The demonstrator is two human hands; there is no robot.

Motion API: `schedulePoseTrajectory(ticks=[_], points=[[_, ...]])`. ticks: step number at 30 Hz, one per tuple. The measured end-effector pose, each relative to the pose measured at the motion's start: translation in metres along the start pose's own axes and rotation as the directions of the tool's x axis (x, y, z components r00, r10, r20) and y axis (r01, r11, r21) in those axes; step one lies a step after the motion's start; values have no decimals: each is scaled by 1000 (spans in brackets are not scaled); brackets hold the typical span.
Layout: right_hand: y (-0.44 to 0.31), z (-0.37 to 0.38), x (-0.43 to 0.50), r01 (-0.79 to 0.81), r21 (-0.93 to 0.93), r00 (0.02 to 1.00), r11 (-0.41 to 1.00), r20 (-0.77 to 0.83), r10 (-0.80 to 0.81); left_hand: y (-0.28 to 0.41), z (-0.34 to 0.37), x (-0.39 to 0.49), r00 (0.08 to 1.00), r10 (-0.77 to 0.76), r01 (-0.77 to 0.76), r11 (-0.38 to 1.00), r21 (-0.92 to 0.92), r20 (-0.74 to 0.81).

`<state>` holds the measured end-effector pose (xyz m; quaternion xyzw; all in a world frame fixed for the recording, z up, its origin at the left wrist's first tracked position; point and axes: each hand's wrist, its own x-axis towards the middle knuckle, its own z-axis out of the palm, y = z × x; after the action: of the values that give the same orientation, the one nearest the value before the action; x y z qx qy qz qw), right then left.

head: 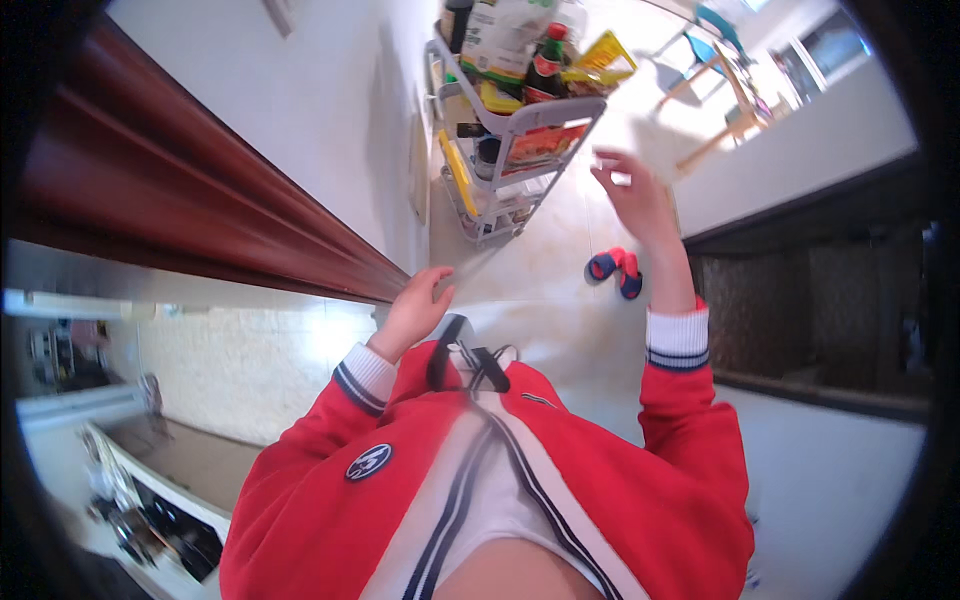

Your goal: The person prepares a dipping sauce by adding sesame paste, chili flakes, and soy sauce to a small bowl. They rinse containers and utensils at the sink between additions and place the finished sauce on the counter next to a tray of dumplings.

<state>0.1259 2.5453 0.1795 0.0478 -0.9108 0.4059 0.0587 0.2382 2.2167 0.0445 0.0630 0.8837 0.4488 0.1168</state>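
My left hand [415, 309] hovers beside the lower end of a dark red wooden door frame [217, 180], its thumb and fingers apart with nothing in them. Whether it touches the frame, I cannot tell. Raised ahead on the right, my right hand [637, 201] is empty, with fingers loosely curled and a gap to the thumb. It is nearest to a white tiered trolley [559, 110]. A red-capped bottle [546, 69], a yellow packet [604, 57] and a white food bag [498, 39] crowd the trolley's top tier.
A pair of navy and red slippers [616, 270] lies on the pale tiled floor [555, 262]. Dark framed furniture or an opening [810, 307] lines the right side. Farther off stands a wooden-legged piece of furniture [731, 86]. A kitchen stove [176, 529] shows at the lower left.
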Motion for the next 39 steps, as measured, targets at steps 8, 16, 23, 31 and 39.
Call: schedulePoseTrajectory(ticks=[8,16,23,31,39], points=[[24,36,238,30,-283,982,959,-171,-81,16,13,-16,952,-235,207,966,-153,-195],[42,32,257,184,-269,981,945,-2,-192,24,23,4,901,-311,236,936,-261,-302],[26,6,255,408,62,909,911,-120,-399,77,28,72,826,-409,244,880,-407,-388],[-23,-79,264,794,346,535,500,-6,-845,217,22,206,629,116,-182,983,-1,-769],[-36,-51,233,439,837,314,326,197,-929,233,77,187,551,-68,170,985,32,-832]])
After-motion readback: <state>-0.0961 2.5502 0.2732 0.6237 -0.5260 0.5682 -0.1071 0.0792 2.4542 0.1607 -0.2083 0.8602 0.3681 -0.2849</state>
